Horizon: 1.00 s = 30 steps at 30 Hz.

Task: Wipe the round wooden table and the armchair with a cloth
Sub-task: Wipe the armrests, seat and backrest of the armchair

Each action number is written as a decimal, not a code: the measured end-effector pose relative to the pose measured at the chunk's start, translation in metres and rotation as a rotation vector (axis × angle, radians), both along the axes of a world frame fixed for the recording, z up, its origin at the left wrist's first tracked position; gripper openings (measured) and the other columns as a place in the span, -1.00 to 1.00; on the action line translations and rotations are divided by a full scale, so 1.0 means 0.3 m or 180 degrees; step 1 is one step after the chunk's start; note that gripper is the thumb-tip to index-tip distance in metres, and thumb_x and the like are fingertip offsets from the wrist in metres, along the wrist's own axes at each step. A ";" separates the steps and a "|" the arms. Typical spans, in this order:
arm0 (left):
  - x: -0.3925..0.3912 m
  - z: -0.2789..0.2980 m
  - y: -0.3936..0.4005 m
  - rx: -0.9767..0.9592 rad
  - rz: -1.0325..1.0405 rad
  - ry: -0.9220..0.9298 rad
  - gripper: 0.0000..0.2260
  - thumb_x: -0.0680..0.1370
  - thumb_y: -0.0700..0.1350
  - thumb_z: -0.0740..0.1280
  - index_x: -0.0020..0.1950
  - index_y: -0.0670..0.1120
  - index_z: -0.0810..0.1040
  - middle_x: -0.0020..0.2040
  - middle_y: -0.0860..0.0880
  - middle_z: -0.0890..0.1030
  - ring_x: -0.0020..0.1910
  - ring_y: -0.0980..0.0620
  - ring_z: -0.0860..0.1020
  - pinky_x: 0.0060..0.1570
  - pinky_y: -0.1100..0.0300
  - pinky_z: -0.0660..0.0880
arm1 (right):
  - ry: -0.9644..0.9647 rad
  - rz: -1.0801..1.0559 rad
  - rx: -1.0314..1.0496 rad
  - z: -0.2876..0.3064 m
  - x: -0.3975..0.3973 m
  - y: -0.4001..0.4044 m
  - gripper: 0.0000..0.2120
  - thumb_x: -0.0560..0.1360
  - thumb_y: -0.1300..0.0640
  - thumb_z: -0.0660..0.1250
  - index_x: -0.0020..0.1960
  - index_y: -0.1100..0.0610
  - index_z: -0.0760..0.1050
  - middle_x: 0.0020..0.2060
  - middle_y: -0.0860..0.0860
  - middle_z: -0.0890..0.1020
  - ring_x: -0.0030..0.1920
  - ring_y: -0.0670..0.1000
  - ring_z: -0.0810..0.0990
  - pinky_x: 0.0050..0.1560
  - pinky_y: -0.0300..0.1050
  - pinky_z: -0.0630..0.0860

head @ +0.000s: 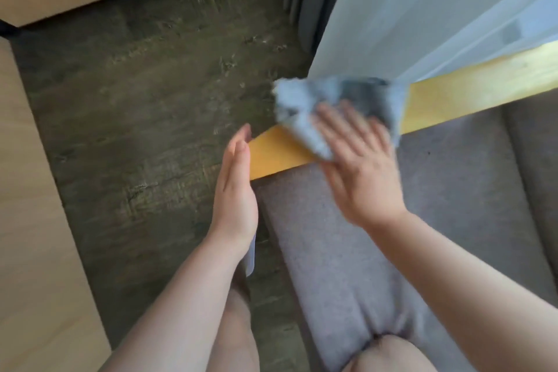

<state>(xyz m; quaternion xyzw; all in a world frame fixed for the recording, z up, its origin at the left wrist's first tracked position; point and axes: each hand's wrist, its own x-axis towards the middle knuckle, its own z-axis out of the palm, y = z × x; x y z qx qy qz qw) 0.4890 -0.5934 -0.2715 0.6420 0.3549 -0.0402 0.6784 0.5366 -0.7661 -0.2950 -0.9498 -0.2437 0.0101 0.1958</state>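
Right hand (359, 160) flat on a grey cloth (335, 106), fingers (335, 122) straight and spread, pressing it onto the yellow wooden armrest (447, 100) of the armchair (347, 251). Cloth bunched, blurred, draped over the rail at about 1 o'clock from frame centre, one flap hanging off the far edge toward 11 o'clock. Left hand (235, 187) held edge-on at the near end of the armrest, fingers straight and together, gripping nothing, fingertips just touching or just beside the rail's corner; cannot tell which. Grey upholstered seat cushion running from 1 o'clock down to 5 o'clock, directly beside the rail. Sheer white curtain (422, 9) hanging at 1 to 2 o'clock, its hem meeting the cloth. Dark carpet (151, 100) at 10 o'clock; pale wooden panels (30, 220) along 9 o'clock. Bare knees at 6 o'clock.
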 end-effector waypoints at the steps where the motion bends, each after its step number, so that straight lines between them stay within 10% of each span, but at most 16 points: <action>1: 0.003 -0.005 0.002 0.0183 -0.0240 0.0056 -0.61 0.63 0.12 0.05 0.42 0.09 0.37 0.42 0.17 0.37 0.38 0.33 0.28 0.38 0.38 0.16 | 0.0075 -0.0705 0.0102 0.012 0.007 -0.015 -0.55 0.53 0.10 0.15 0.40 0.12 0.42 0.47 0.01 0.33 0.52 0.04 0.15 0.48 0.05 0.03; 3: 0.022 -0.004 -0.022 0.0468 -0.0344 0.0082 -0.62 0.68 0.04 -0.03 0.48 0.06 0.28 0.48 0.17 0.26 0.41 0.36 0.20 0.30 0.55 0.10 | 0.0271 -0.1562 0.0269 0.036 -0.032 0.095 -0.59 0.54 0.08 0.10 0.32 0.17 0.47 0.46 0.06 0.35 0.53 0.09 0.11 0.50 0.08 -0.06; 8: 0.013 -0.017 -0.049 0.0484 -0.0118 0.0057 -0.49 0.61 0.17 -0.09 0.54 0.05 0.16 0.53 0.12 0.19 0.47 0.28 0.14 0.49 0.19 0.07 | -0.0109 0.0897 -0.0052 0.021 -0.045 0.090 -0.61 0.63 0.01 0.09 0.36 0.12 0.45 0.44 0.01 0.38 0.50 0.07 0.23 0.47 0.06 0.12; 13: 0.028 -0.066 -0.069 0.1959 -0.0629 -0.0004 -0.49 0.62 0.06 -0.09 0.57 -0.04 0.01 0.58 0.05 -0.07 0.54 0.11 -0.16 0.48 0.22 -0.19 | 0.0113 -0.1364 0.0044 0.023 0.008 0.009 -0.64 0.61 0.07 0.08 0.29 0.17 0.47 0.44 0.05 0.37 0.52 0.10 0.13 0.50 0.11 -0.02; 18: 0.015 -0.087 -0.079 0.3108 -0.0953 0.0254 -0.48 0.65 0.03 -0.03 0.56 -0.17 0.03 0.57 -0.12 0.01 0.55 -0.08 -0.08 0.50 0.15 -0.14 | -0.0232 0.1135 -0.0233 0.000 0.000 -0.016 -0.59 0.61 0.06 0.14 0.45 0.11 0.35 0.47 0.00 0.32 0.49 0.07 0.23 0.44 0.07 0.16; 23: 0.026 -0.072 -0.104 0.3292 -0.0762 0.0455 -0.51 0.65 -0.01 -0.11 0.57 -0.10 0.00 0.58 -0.06 -0.03 0.55 -0.03 -0.10 0.48 0.12 -0.12 | -0.0069 -0.1344 0.0021 0.021 0.049 -0.030 -0.60 0.59 0.08 0.10 0.38 0.14 0.43 0.44 0.03 0.37 0.50 0.11 0.20 0.48 0.08 0.01; 27: 0.010 -0.072 -0.087 0.3646 -0.1030 0.0516 -0.49 0.64 -0.03 0.01 0.57 -0.13 0.00 0.58 -0.09 0.00 0.55 -0.06 -0.07 0.51 0.02 -0.06 | -0.0015 0.0776 0.0149 0.011 -0.051 0.091 -0.57 0.59 0.05 0.16 0.44 0.09 0.37 0.45 -0.01 0.36 0.49 0.07 0.24 0.46 0.05 0.12; 30: 0.028 -0.051 -0.093 0.3969 -0.1679 0.0485 -0.50 0.64 0.01 -0.12 0.58 -0.11 -0.06 0.58 -0.04 -0.07 0.55 -0.03 -0.14 0.50 0.03 -0.16 | -0.0313 0.0026 -0.0220 -0.017 0.090 -0.138 -0.58 0.60 0.06 0.14 0.44 0.07 0.36 0.45 -0.02 0.35 0.49 0.06 0.25 0.46 0.08 0.15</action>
